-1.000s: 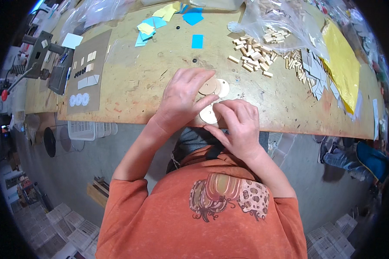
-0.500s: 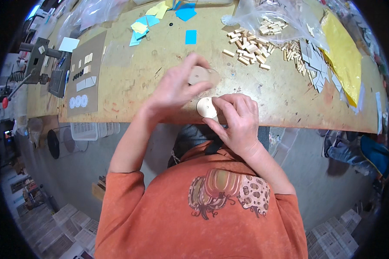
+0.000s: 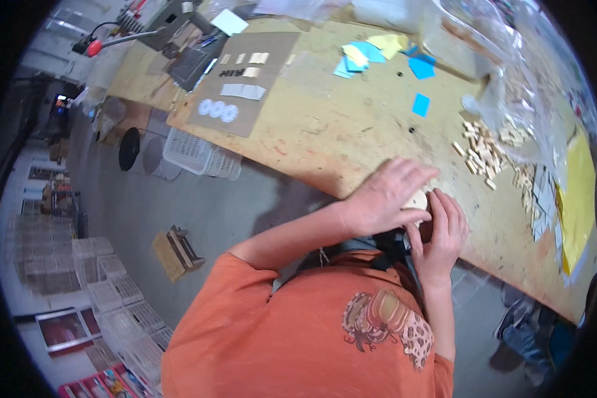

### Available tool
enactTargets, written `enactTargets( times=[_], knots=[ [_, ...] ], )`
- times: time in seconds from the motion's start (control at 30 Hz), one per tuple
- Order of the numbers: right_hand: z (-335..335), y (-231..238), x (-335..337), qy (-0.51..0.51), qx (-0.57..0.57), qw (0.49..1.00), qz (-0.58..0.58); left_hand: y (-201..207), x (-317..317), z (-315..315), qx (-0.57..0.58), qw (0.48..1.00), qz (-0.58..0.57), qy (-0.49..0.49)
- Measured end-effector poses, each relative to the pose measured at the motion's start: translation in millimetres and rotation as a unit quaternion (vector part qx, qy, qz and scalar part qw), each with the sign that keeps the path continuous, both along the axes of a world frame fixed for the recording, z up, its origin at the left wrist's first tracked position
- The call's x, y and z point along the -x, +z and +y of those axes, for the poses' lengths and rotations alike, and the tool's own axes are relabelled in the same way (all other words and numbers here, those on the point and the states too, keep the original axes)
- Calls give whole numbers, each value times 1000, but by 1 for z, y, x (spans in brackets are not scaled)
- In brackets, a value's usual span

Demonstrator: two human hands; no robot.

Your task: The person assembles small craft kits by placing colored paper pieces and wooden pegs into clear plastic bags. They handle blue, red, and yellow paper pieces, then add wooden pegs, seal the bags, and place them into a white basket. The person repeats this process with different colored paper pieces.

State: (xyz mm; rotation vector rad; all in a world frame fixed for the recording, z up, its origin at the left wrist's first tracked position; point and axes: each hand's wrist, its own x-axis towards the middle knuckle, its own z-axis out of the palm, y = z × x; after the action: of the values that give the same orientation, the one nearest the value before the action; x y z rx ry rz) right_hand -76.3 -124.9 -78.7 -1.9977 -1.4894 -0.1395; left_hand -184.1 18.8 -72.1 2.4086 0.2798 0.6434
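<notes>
My left hand (image 3: 383,196) lies palm down at the near edge of the wooden workbench (image 3: 325,132), its fingers spread over a pale round wooden disc (image 3: 416,199). My right hand (image 3: 443,229) curls against the same disc from the near side, thumb up by its rim. Both hands touch each other and hide most of the disc, and whatever lies under them cannot be made out.
A heap of small wooden blocks (image 3: 491,149) lies right of the hands beside clear plastic bags (image 3: 517,73). Blue and yellow paper squares (image 3: 385,53) sit further back, a brown card with pale pieces (image 3: 245,79) at left, yellow sheet (image 3: 577,199) at far right. A white basket (image 3: 202,156) stands under the bench.
The view has swung left and tilted. Both hands stay together on the disc at the bench edge, the left hand now covering more of it.
</notes>
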Motion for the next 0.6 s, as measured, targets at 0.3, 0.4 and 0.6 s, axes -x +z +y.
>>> enactTargets(
  times=[0.3,0.4,0.6],
  knots=[
    [0,6,0,-5,3,1000,-2,28,78,108,-130,943,-25,306],
    [1,1,0,11,-4,1000,-26,38,142,178,-190,805,238,510],
    [3,1,0,10,5,999,-45,42,182,227,-11,867,337,367]
  ],
)
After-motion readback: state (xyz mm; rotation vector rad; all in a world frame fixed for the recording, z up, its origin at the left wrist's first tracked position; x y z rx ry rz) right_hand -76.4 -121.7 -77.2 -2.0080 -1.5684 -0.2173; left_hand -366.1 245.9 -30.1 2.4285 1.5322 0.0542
